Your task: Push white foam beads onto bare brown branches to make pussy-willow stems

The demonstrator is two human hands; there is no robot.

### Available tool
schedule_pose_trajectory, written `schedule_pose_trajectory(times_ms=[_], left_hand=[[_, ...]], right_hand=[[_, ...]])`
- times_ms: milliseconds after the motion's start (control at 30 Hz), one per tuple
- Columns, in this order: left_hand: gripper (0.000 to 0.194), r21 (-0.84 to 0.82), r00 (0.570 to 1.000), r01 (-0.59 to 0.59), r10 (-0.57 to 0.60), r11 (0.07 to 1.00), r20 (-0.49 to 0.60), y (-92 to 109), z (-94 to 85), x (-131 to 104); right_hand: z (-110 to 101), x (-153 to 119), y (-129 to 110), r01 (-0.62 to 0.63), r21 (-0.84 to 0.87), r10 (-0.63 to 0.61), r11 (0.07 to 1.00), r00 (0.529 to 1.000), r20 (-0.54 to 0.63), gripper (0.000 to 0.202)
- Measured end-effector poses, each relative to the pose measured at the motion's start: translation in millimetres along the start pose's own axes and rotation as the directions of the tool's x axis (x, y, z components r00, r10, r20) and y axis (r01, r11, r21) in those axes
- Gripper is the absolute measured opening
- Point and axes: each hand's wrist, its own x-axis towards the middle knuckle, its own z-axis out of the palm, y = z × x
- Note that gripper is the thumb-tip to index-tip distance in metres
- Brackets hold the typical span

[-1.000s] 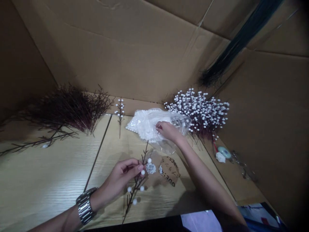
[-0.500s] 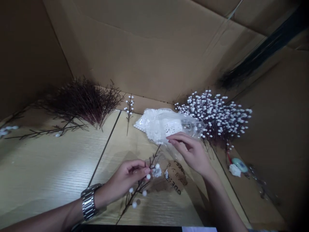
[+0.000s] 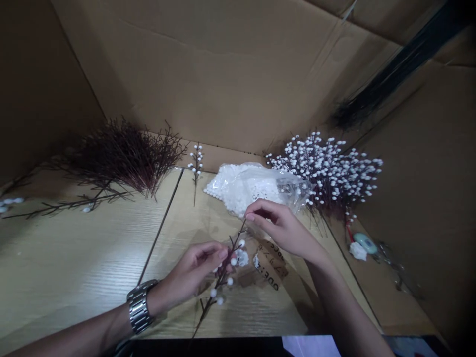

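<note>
Pinching a brown twig (image 3: 221, 275) tight in the left hand (image 3: 203, 264), just this side of the bead bag (image 3: 232, 191); got right hand (image 3: 277, 225) fingertips together at the twig's top, can't tell around what tbh.

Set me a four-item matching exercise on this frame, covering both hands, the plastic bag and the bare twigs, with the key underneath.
1. Left hand
2. Right hand
3. Clear plastic bag
4. Pile of bare twigs

A. Dark brown, heaped to the left
B. At the far tip of the twig with white berries
C. Filled with small white beads
D. Holding that twig partway along its stem

Pairs: 1-D, 2-B, 3-C, 4-A
</note>
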Motion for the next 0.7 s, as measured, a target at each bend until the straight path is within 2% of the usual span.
schedule_pose_trajectory(times_ms=[167, 400, 533, 700], left_hand=[[0.038, -0.074, 1.0, -0.005, 0.005, 0.997, -0.002, -1.3, -2.8, 0.3], [0.02, -0.026, 0.999, -0.034, 0.034, 0.999, -0.013, -0.8, -5.6, 3.8], [0.018, -0.09, 1.0, 0.005, -0.006, 0.996, -0.007, -3.0, -5.5, 4.8], [0.016, -0.073, 0.999, -0.023, 0.025, 0.997, 0.031, -4.9, -6.7, 3.7]], right_hand=[[3.9, 0.9, 3.4, -0.019, 0.121, 0.022, 0.993, 0.999, -0.026, 0.011], [12.4, 2.2, -4.8, 0.009, 0.215, 0.004, 0.976, 0.998, -0.06, 0.01], [22.3, 3.5, -7.7, 0.023, 0.314, 0.005, 0.949, 0.996, -0.087, 0.008], [36.6, 5.2, -2.9, 0.019, 0.355, 0.038, 0.935, 0.988, -0.153, 0.01]])
